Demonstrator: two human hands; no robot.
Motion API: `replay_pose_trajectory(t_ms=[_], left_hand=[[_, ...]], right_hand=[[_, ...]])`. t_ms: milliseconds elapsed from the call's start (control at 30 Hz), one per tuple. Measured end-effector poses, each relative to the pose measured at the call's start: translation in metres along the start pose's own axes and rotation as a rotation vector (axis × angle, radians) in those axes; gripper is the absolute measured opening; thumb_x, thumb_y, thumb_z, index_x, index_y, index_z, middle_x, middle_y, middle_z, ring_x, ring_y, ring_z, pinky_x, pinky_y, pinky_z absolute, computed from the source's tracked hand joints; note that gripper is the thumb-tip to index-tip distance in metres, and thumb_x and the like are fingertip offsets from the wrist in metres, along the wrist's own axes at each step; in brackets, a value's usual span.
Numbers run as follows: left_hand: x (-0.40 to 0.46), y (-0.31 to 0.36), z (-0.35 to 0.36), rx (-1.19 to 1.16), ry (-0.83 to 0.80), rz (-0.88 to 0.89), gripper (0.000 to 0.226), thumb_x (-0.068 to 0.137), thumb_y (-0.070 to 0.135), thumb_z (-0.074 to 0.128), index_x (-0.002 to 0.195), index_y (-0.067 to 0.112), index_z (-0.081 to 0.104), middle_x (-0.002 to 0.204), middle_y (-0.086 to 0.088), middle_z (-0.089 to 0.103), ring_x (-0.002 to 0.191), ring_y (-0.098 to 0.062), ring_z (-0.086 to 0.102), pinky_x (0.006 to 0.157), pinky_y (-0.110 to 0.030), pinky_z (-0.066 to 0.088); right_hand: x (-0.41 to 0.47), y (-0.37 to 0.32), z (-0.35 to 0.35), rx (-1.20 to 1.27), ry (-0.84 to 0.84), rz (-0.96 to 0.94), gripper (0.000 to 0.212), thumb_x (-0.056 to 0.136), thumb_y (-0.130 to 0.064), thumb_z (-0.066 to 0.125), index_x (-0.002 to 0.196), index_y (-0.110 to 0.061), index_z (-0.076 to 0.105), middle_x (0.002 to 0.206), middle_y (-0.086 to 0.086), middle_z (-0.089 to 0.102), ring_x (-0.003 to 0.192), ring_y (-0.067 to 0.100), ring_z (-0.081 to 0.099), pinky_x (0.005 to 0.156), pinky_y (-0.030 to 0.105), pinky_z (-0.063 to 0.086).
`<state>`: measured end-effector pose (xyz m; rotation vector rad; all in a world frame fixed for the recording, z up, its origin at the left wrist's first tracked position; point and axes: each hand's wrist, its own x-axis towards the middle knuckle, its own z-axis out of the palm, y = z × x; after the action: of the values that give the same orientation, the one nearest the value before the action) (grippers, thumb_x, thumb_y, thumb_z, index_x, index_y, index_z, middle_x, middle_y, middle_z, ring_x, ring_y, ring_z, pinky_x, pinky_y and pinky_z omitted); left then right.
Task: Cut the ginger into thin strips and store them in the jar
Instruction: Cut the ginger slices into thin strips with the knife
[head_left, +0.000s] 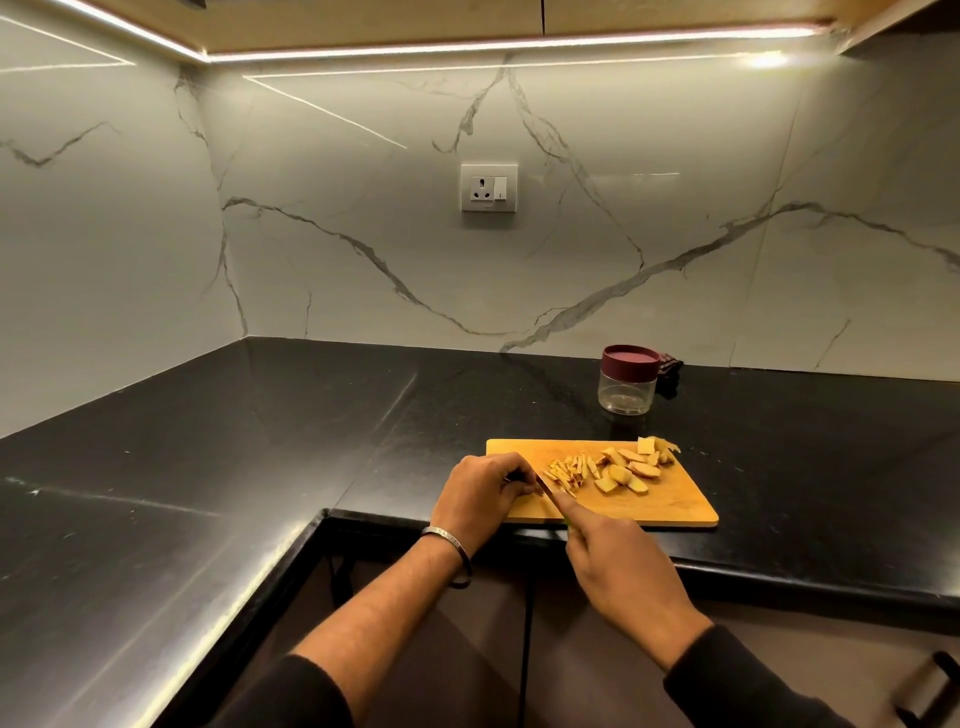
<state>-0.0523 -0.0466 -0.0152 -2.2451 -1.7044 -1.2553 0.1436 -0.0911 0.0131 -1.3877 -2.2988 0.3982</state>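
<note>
A wooden cutting board (670, 501) lies at the front edge of the black counter. On it sit thin ginger strips (569, 470) and, to their right, thicker ginger slices (631, 467). My right hand (623, 566) grips a knife (551, 494) whose blade points up-left onto the board. My left hand (480, 493) rests on the board's left end with fingers curled, pinching something small against the blade; what it pinches is hidden. A clear jar (627, 380) with a maroon lid stands behind the board, lid on.
The black counter (260, 441) wraps round a corner to the left. A dark patterned object (670, 366) lies behind the jar at the marble wall. A wall socket (488, 187) sits above. Cabinet fronts are below the counter edge.
</note>
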Motion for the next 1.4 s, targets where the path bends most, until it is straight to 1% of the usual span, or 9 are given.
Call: replay_pose_trajectory(t_ms=[267,500,667,767,867,1000,1133,1267,1400], left_hand=[[0.001,-0.003,0.004,0.027,0.109,-0.044,0.029,0.084,-0.001,0.068,0.088,0.022,0.051,0.09,0.007,0.055,0.075,-0.01,0.055,0.066,-0.031,0.052],[0.001,-0.007,0.005,0.049,0.103,-0.033,0.028,0.084,-0.004,0.064,0.088,0.021,0.053,0.092,0.006,0.054,0.076,-0.011,0.055,0.065,-0.032,0.052],[0.0,-0.006,0.005,0.059,0.092,-0.025,0.025,0.084,-0.004,0.064,0.089,0.019,0.055,0.093,0.005,0.055,0.077,-0.011,0.055,0.067,-0.03,0.054],[0.0,-0.006,0.004,0.061,0.09,-0.024,0.025,0.085,-0.004,0.064,0.088,0.019,0.056,0.094,0.005,0.055,0.078,-0.011,0.055,0.067,-0.03,0.054],[0.0,-0.007,0.005,0.059,0.088,-0.025,0.025,0.084,-0.004,0.065,0.088,0.019,0.056,0.094,0.006,0.056,0.078,-0.01,0.055,0.068,-0.028,0.054],[0.0,-0.008,0.005,0.035,0.075,-0.025,0.025,0.084,-0.004,0.066,0.088,0.019,0.058,0.094,0.007,0.057,0.08,-0.011,0.057,0.07,-0.026,0.055],[0.002,-0.009,0.003,0.003,0.05,-0.023,0.019,0.087,0.004,0.069,0.091,0.02,0.061,0.093,0.007,0.06,0.081,-0.009,0.058,0.072,-0.024,0.055],[0.012,-0.002,0.0,-0.058,0.025,-0.065,0.009,0.088,0.019,0.072,0.094,0.018,0.065,0.089,0.007,0.066,0.079,-0.006,0.062,0.072,-0.023,0.055],[0.039,0.016,0.0,-0.036,-0.061,-0.084,0.01,0.09,0.026,0.07,0.099,0.021,0.068,0.09,0.008,0.067,0.081,-0.005,0.061,0.076,-0.025,0.056]], right_hand=[[-0.002,-0.001,0.008,-0.021,0.017,-0.03,0.054,0.107,-0.035,0.037,0.157,-0.044,0.018,0.073,-0.01,0.052,0.064,0.007,0.052,0.051,0.02,0.034],[0.007,0.014,-0.004,-0.094,-0.001,-0.002,0.053,0.108,-0.036,0.037,0.156,-0.047,0.017,0.081,-0.01,0.054,0.069,0.005,0.052,0.053,0.018,0.034],[0.014,0.024,-0.012,-0.103,-0.014,-0.031,0.049,0.108,-0.038,0.035,0.154,-0.049,0.021,0.086,-0.01,0.06,0.074,0.006,0.056,0.062,0.021,0.047],[0.014,0.026,-0.013,-0.126,-0.035,-0.062,0.049,0.108,-0.04,0.034,0.153,-0.051,0.02,0.083,-0.011,0.058,0.073,0.005,0.056,0.061,0.02,0.046],[0.021,0.031,-0.015,-0.17,-0.031,-0.048,0.049,0.108,-0.04,0.033,0.154,-0.051,0.019,0.09,-0.011,0.059,0.076,0.005,0.056,0.062,0.019,0.046],[0.026,0.035,-0.018,-0.2,-0.04,-0.03,0.05,0.108,-0.04,0.032,0.154,-0.051,0.016,0.091,-0.009,0.058,0.079,0.006,0.055,0.07,0.023,0.051],[0.026,0.035,-0.015,-0.226,-0.037,-0.046,0.05,0.108,-0.04,0.033,0.155,-0.05,0.017,0.084,-0.011,0.053,0.075,0.006,0.053,0.067,0.023,0.048],[0.028,0.038,-0.012,-0.226,-0.023,-0.038,0.05,0.107,-0.041,0.035,0.154,-0.052,0.02,0.084,-0.011,0.051,0.077,0.007,0.051,0.071,0.026,0.049],[0.028,0.038,-0.012,-0.222,-0.025,-0.036,0.051,0.107,-0.041,0.035,0.153,-0.053,0.018,0.09,-0.007,0.056,0.075,0.008,0.048,0.063,0.024,0.041]])
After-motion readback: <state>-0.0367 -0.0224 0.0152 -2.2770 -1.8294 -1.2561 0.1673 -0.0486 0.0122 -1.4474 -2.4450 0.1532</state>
